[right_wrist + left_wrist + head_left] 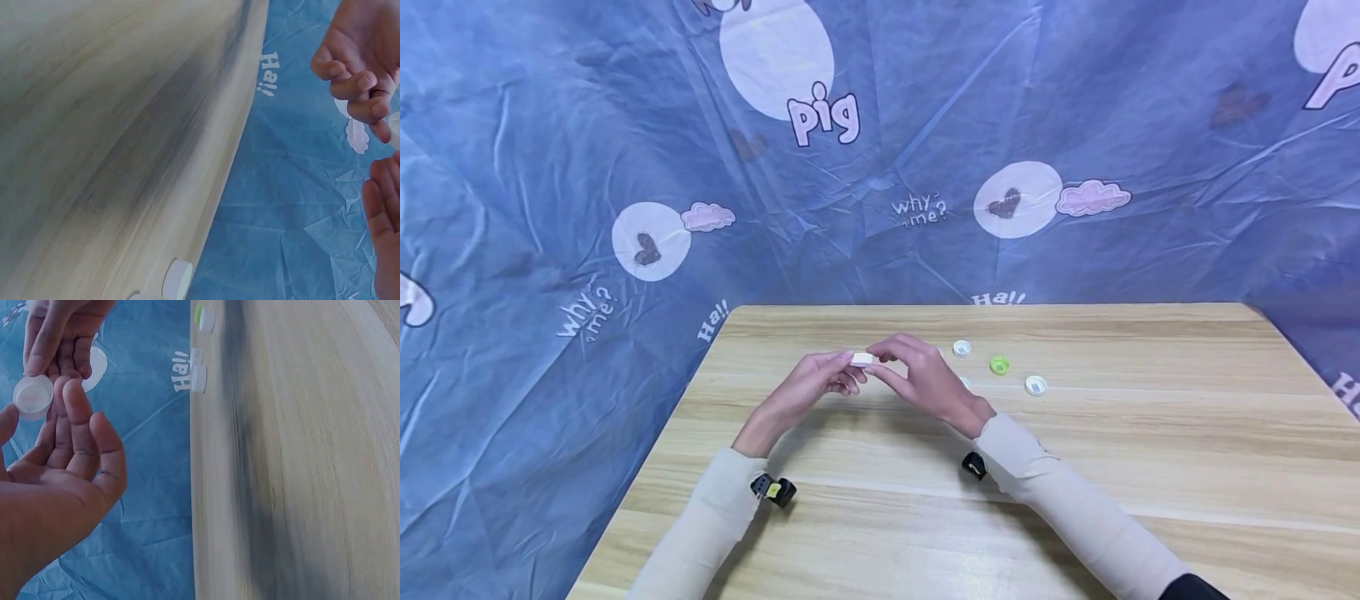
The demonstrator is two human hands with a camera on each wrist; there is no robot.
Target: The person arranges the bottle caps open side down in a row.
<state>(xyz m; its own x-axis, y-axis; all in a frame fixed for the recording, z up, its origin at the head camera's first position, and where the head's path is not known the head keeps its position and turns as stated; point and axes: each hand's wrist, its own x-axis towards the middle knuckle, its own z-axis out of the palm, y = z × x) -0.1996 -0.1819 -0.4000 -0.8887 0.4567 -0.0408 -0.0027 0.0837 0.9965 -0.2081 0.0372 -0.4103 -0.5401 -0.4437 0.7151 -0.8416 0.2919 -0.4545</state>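
Observation:
A small round white bottle cap (862, 359) is held up above the table between both hands. My left hand (808, 386) grips its left side with the thumb on it. From the right, my right hand (925, 379) pinches the other side with thumb and forefinger. The left wrist view shows the cap (33, 397) with its round face towards the camera, the left hand (69, 469) below and the right hand (62, 337) above. Only part of the cap (394, 130) enters the right wrist view at its edge.
On the wooden table (880, 517), right of the hands, lie a white cap (962, 348), a green cap (999, 365) and another white cap (1036, 385). More white caps are partly hidden behind the right hand. A blue printed cloth (865, 250) hangs behind the table.

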